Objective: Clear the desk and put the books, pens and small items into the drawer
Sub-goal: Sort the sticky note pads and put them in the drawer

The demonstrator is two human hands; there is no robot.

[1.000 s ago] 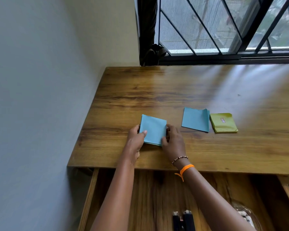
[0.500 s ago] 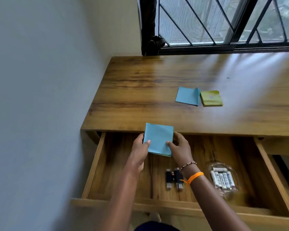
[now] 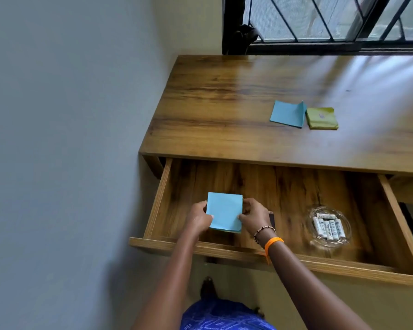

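Head view, looking down past my arms into the open drawer (image 3: 160,198). Change since half a second back: the blue note pad (image 3: 224,211) was at the drawer's back edge, just under the front lip of the desk (image 3: 224,103); now it is down inside, over the drawer's left half and nearer the front rail. A second back it lay on the desk top near the front edge. So it has gone from desk to drawer.

Grip: both hands on the pad. My left hand (image 3: 198,217) pinches its left edge, my right hand (image 3: 253,216) pinches its right edge, thumbs on top. Cannot tell whether the pad's underside touches the drawer floor or hangs just above it.

Drawer contents: a glass dish (image 3: 329,226) of white batteries toward the right end, well apart from the pad. Something dark shows just past my right wrist, mostly hidden.

Left on the desk: a second blue pad (image 3: 287,114) with one edge curled up, and a green pad (image 3: 322,118) just beside it on the right, both mid-desk, back from the front edge.

Judgement: this pad is nearly placed; what remains is to set it flat and let go. Two pads to fetch after that. No books or pens in sight.
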